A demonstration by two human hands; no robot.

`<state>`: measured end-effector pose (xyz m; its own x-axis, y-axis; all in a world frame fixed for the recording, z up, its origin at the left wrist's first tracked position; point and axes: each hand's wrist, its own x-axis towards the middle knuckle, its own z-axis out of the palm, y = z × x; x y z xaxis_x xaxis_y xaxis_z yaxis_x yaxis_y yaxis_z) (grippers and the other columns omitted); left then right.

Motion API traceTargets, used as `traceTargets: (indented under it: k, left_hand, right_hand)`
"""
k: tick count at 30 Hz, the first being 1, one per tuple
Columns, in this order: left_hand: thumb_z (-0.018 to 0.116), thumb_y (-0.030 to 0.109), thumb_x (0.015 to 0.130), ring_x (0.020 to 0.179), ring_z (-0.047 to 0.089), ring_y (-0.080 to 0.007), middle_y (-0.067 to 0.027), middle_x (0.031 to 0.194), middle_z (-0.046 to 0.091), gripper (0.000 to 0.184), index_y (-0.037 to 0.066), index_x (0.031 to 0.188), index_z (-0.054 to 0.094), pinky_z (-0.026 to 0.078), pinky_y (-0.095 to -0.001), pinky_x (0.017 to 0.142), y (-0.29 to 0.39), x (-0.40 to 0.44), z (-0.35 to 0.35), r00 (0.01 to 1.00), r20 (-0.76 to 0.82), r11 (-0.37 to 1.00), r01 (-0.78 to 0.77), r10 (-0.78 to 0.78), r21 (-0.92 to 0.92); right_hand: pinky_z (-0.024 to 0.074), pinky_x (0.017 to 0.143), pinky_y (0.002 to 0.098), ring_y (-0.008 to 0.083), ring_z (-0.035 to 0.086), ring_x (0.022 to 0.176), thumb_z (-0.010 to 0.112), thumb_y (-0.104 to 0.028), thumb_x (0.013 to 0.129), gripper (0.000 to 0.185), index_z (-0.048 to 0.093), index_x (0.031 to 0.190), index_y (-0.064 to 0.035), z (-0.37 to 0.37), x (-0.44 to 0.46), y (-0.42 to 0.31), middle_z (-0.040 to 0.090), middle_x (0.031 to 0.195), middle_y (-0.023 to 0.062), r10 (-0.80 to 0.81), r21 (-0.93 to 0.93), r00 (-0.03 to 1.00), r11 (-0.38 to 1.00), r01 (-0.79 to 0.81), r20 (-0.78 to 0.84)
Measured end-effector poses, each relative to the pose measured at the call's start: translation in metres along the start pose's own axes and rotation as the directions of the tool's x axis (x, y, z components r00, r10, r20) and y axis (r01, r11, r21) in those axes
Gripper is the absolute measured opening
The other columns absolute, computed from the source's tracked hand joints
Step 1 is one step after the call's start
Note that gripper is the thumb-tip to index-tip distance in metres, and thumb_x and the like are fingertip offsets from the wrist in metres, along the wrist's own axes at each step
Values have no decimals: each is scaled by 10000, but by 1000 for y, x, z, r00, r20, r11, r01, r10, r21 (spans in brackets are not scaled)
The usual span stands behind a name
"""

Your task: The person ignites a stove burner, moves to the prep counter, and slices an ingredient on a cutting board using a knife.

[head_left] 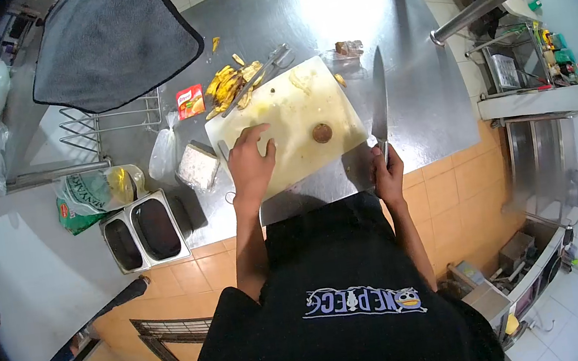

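Held both hands well apart: left hand (pixel 252 174) loosely spread over the left part of the white cutting board (pixel 296 154), with thumb parted from bent fingers and with no object visible in its grasp; right hand (pixel 387 171) wrapped round the handle of a large kitchen knife (pixel 378 99), beyond the board's right edge. Pointed the blade toward the top of the frame, above the steel table (pixel 436 135). Could not tell contact from a slight hover at the left fingertips.

Had one round brown piece (pixel 322 132) on the right half of the board, at the centre of the frame, apart from both hands and from the blade. Saw no slices beside it; judged it not yet cut up.

Found banana peels (pixel 222 87) heaped at the board's upper left, beneath a long metal utensil (pixel 255 81). Judged peeling finished from that heap, though without recognisable peeled fruit on the board. Noticed scraps and pale smears across its upper part, probably left by work already done.

Saw left of the board a wrapped white block (pixel 197 168), a plastic bag (pixel 164 153) and a red Knorr packet (pixel 190 102); judged all three apparently unused. Could not tell whether opened.
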<state>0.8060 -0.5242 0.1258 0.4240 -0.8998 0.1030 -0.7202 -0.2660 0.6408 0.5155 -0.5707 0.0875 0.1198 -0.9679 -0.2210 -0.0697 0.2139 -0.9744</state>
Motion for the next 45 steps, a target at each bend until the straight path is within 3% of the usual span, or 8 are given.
traceTargets:
  k: [12,15,25,31,38,40,42,45]
  left_hand:
    - [721,141,848,790,702,-244,-57,973,725,272,122,1114,668,549,-376,711,-7,-13,0,988,119,986,109,-95,-127]
    - [722,157,855,737,704,-223,-29,932,736,272,134,1121,669,549,-359,684,-12,-13,6,990,125,986,90,-73,-139]
    - [717,204,887,692,703,-227,-55,838,732,209,146,1086,689,547,-360,646,10,-14,8,979,168,981,141,-118,-130]
    - [698,116,876,737,690,-228,-62,922,713,199,112,1074,679,535,-363,673,27,-27,15,981,135,984,-124,141,-125]
    - [705,128,818,749,645,-184,1,960,660,274,159,1090,696,509,-350,693,70,-74,10,802,-28,803,-596,596,25]
    - [706,128,817,744,646,-169,4,960,663,269,157,1084,704,508,-332,674,74,-91,9,745,-16,741,-665,667,-90]
    - [708,128,816,739,648,-155,7,960,666,264,155,1078,712,508,-314,654,75,-94,1,687,1,675,-714,727,-185]
    - [712,110,812,747,668,-147,-8,931,674,214,137,1024,730,512,-302,623,93,-90,-30,760,-44,695,-614,648,-375]
  right_hand:
    - [314,414,230,46,380,472,509,-280,1059,254,520,902,-81,9,-30,-2,449,622,-34,-34,104,991,993,48,-129]
    - [317,404,226,47,386,473,500,-285,1062,269,497,875,-92,0,-28,-2,451,629,-32,105,36,994,994,-104,-41]
    - [335,380,256,98,413,417,427,-300,1070,329,450,818,-90,7,-29,-13,431,578,14,-93,142,977,982,121,-191]
    - [310,366,265,115,406,402,433,-444,1064,432,486,842,-77,-16,-24,-3,455,560,14,207,314,972,921,-231,108]
    - [305,354,267,129,405,380,410,-477,1063,491,470,785,-78,-10,-23,-8,461,546,48,231,400,959,873,-280,166]
    - [316,350,278,140,400,379,432,-493,1050,497,454,777,-79,-5,-23,-4,448,553,50,154,297,980,936,-186,127]
    - [327,348,289,146,378,381,465,-505,1029,494,424,762,-92,10,-25,13,422,559,47,-10,288,942,951,113,-336]
    - [304,368,278,116,343,398,514,-411,1025,387,415,797,-114,5,-19,0,388,558,14,-15,445,981,890,102,-195]
